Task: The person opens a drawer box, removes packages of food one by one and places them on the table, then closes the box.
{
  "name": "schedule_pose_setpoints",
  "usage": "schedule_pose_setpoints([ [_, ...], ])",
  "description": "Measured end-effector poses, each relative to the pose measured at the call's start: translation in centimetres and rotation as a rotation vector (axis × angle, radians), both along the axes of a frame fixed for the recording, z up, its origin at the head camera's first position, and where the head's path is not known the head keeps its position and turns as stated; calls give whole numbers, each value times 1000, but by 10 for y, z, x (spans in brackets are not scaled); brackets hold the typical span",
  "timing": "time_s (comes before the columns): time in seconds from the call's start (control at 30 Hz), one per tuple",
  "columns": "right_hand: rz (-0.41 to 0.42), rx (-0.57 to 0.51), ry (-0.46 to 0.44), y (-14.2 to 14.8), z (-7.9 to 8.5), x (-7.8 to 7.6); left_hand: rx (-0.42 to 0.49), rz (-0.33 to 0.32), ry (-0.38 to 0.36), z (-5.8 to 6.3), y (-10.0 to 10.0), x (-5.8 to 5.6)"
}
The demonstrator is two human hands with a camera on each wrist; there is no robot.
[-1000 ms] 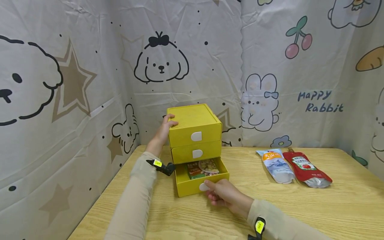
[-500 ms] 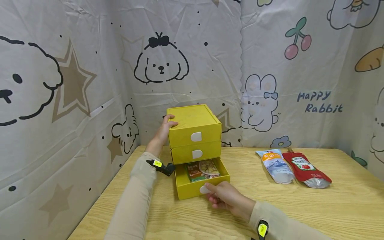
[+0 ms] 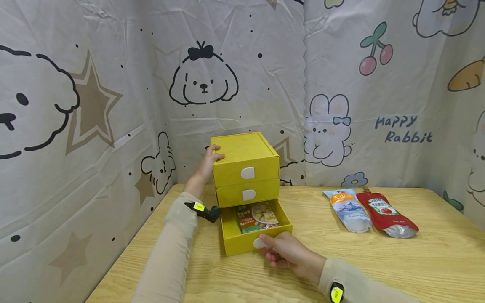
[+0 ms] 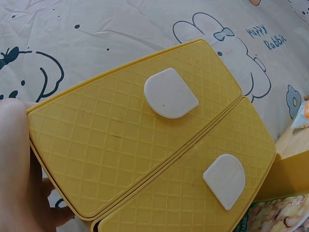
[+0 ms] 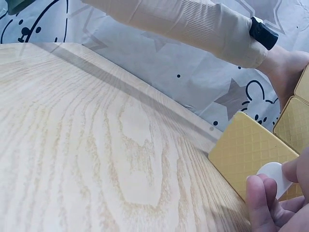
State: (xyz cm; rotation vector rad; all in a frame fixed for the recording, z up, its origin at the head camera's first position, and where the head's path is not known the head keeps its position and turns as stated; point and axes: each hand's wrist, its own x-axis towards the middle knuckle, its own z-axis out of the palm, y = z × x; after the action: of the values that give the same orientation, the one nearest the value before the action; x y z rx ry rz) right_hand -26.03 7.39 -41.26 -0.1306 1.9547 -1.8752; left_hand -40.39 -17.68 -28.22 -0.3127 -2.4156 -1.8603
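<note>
A yellow three-tier drawer cabinet (image 3: 246, 147) with white tab handles stands on the table. At its upper left edge my left hand (image 3: 206, 165) grips it, some fingers over the top and others against the side, as the left wrist view shows. Low at the front, my right hand (image 3: 289, 251) pinches the white tab (image 5: 274, 178) of the bottom drawer (image 3: 238, 245) between thumb and fingers. That drawer is pulled out, while the two above are closed. Inside it lies a food packet (image 3: 257, 216) with a printed dish, its back end hidden under the middle drawer (image 4: 193, 179).
On the right of the wooden table (image 3: 341, 261) lie a blue and white pouch (image 3: 348, 210) and a red Heinz pouch (image 3: 386, 214), side by side. A cartoon-printed cloth (image 3: 242, 84) hangs behind and along the left.
My right hand has drawn the bottom drawer a little further out towards me, and more of the food packet shows. The left hand keeps its place on the cabinet.
</note>
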Motion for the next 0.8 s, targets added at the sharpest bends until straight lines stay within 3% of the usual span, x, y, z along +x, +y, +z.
schedule_pose_setpoints([
  [0.8, 24, -6, -43, 7, 1, 19, 11, 4, 0, -1, 1, -2],
])
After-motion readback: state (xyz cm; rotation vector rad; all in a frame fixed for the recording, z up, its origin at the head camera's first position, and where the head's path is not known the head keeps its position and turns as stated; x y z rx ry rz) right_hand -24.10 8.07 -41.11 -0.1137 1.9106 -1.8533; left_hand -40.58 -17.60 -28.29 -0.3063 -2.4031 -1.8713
